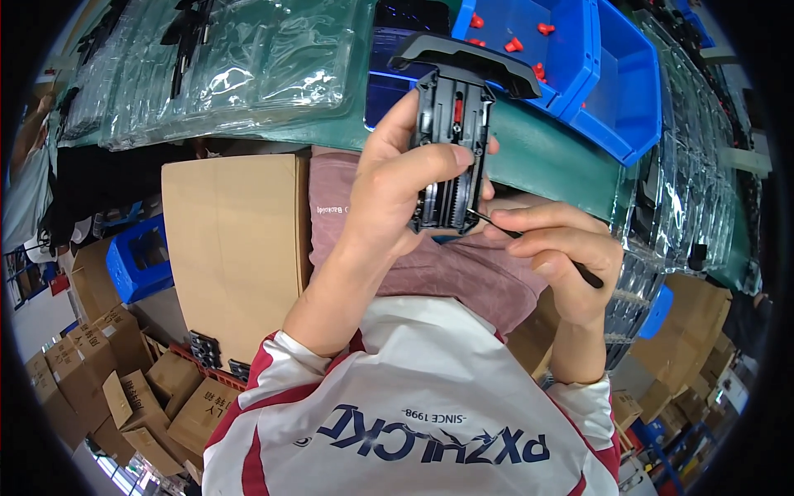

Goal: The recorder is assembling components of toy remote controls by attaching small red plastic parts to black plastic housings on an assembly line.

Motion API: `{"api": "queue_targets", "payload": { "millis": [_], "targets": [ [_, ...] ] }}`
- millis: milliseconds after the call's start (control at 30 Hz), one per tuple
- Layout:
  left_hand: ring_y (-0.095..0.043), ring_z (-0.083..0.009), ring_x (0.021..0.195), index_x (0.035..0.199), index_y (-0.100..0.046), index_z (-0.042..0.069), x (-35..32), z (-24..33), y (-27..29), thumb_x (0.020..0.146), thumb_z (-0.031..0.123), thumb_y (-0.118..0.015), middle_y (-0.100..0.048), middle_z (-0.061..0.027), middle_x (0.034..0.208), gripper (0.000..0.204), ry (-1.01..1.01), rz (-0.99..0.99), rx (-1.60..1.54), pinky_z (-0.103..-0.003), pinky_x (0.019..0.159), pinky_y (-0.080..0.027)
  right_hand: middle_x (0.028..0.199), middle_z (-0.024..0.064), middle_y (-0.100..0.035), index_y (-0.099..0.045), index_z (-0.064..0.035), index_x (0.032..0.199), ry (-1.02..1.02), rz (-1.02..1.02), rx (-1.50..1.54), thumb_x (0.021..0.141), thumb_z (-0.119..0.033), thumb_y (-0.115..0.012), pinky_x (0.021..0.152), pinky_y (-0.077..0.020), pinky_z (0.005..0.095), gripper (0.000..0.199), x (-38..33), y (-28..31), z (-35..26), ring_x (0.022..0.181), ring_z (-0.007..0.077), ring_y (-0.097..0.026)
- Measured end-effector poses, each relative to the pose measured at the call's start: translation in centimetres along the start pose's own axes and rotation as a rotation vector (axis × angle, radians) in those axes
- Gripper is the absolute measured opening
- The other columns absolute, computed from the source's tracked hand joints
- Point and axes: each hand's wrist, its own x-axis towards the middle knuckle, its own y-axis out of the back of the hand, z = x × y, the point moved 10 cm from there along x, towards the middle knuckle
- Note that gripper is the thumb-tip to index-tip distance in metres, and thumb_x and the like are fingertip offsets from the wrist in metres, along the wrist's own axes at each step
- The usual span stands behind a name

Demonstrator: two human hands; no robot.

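My left hand [385, 186] grips a black plastic mechanism [453, 124] upright above my lap, thumb across its face. A red piece [458, 111] sits in its central slot, and a ribbed strip runs below. A wide curved black bar [471, 56] crosses its top end. Between the fingers of my right hand [583, 256] is a slim black pointed tool [589, 275]. Its thin tip meets the lower right edge of the mechanism; whether it is a pick or tweezers I cannot make out.
Blue bins [616, 103] stand on the green table [562, 153], one with several red plugs [514, 45]. Stacked clear plastic trays [256, 74] lie at the far left, more trays at right. A large cardboard box [236, 248] is left of my lap; more cartons [136, 405] stand below.
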Motion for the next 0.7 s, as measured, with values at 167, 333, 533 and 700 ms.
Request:
{"api": "queue_targets", "payload": {
  "millis": [167, 333, 533, 700],
  "targets": [
    [-0.063, -0.0204, 0.062, 0.116, -0.054, -0.001, 0.1, -0.5, -1.0, 0.076, -0.004, -0.053, -0.065, -0.0174, 0.094, 0.040, 0.028, -0.010, -0.031, -0.029, 0.056, -0.053, 0.104, 0.0207, -0.068, -0.071, 0.0074, 0.084, -0.024, 0.176, 0.143, 0.079, 0.002, -0.063, 0.075, -0.0571, 0.0317, 0.011, -0.1, 0.5, -1.7, 0.084, 0.0271, -0.069],
    [-0.062, -0.0200, 0.063, 0.117, -0.054, 0.000, 0.2, -0.8, -0.6, 0.077, -0.004, -0.052, -0.065, -0.0167, 0.094, 0.041, -0.016, 0.003, 0.024, -0.028, 0.056, -0.052, 0.100, 0.0221, -0.066, -0.069, 0.0076, 0.080, -0.072, 0.090, -0.084, 0.087, -0.012, -0.056, 0.072, -0.0589, 0.0359, 0.024, 1.0, -1.3, -1.5, 0.077, 0.0319, -0.067],
    [-0.062, -0.0222, 0.062, 0.120, -0.051, -0.002, 0.6, -1.0, -0.4, 0.076, -0.001, -0.050, -0.064, -0.0186, 0.096, 0.044, 0.001, 0.021, 0.096, -0.029, 0.052, -0.051, 0.102, 0.0218, -0.066, -0.068, 0.0086, 0.079, -0.143, 0.127, -0.015, 0.084, -0.009, -0.056, 0.072, -0.0591, 0.0363, 0.022, 1.0, -1.1, -0.1, 0.077, 0.0312, -0.068],
    [-0.061, -0.0205, 0.063, 0.116, -0.053, 0.000, 0.6, -1.2, 0.0, 0.076, -0.003, -0.051, -0.064, -0.0168, 0.094, 0.040, 0.074, 0.071, -0.060, -0.026, 0.052, -0.050, 0.102, 0.0192, -0.068, -0.070, 0.0074, 0.081, -0.028, 0.069, -0.127, 0.078, -0.003, -0.063, 0.073, -0.0571, 0.0327, 0.013, 0.7, -2.1, -0.7, 0.078, 0.0272, -0.068]
  ]
}}
